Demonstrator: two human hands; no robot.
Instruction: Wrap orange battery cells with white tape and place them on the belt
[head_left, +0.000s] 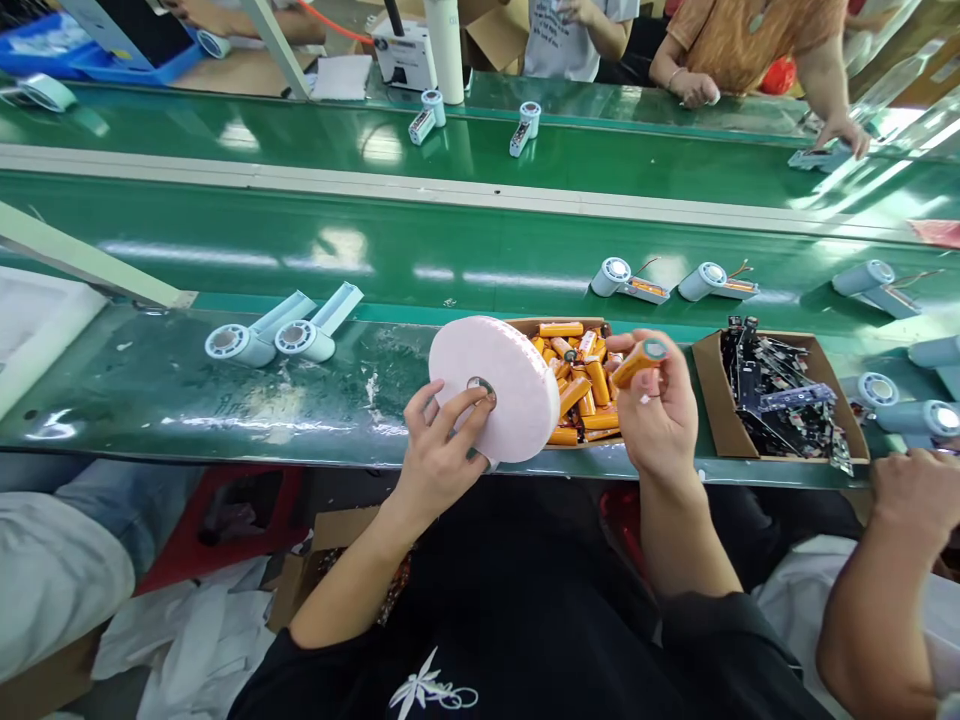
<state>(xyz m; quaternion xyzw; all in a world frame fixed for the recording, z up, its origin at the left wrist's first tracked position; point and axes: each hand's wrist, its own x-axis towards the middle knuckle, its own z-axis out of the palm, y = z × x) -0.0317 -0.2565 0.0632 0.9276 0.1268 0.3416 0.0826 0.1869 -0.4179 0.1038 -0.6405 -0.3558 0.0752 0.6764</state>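
A wide white roll of tape [517,390] is held up by my left hand [446,440], with fingers at its centre hole and the thumb near its lower edge. Between the fingers and thumb of my right hand [664,410] is an orange battery [632,366], its pale blue-green end facing up and right. Behind the roll and my right hand, a cardboard box of orange batteries [598,382] sits on the bench edge; the roll hides its left part.
Right of my right hand stands a cardboard box [712,400] of dark circuit boards. Two light blue fan housings [304,340] lie at left. More housings [701,281] rest on the green conveyor [420,245]. A co-worker's hand [915,490] is at far right.
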